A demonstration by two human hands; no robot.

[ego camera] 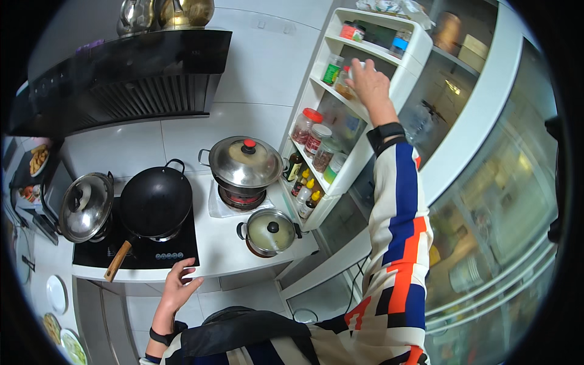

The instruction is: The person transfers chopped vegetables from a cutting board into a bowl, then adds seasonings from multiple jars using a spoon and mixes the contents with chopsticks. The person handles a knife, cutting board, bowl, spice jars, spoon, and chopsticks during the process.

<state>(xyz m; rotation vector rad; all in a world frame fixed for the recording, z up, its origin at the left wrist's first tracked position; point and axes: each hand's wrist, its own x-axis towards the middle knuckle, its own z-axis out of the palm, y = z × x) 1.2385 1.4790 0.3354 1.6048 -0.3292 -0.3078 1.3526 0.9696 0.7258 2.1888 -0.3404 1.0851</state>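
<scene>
My right hand (pixel 372 86) is raised to the upper part of a white shelf rack (pixel 385 54). Its fingers curl around a white container (pixel 363 67), mostly hidden by the hand. Beside it stand a red-lidded jar (pixel 343 86) and a green-labelled jar (pixel 332 70). My left hand (pixel 179 285) hovers, empty with fingers apart, near the front edge of the black gas cooktop (pixel 141 261). A black wok (pixel 156 200) with a wooden handle (pixel 117 261) sits on that cooktop. Left of the wok is a lidded pan (pixel 86 207).
A large lidded pot (pixel 246 162) stands on a separate burner (pixel 242 198), with a smaller glass-lidded pot (pixel 270 232) in front. Lower shelves hold jars (pixel 317 139) and sauce bottles (pixel 305 194). A black range hood (pixel 123 77) overhangs the cooktop. Glass-panelled doors (pixel 492 182) stand right; plates (pixel 56 294) lie left.
</scene>
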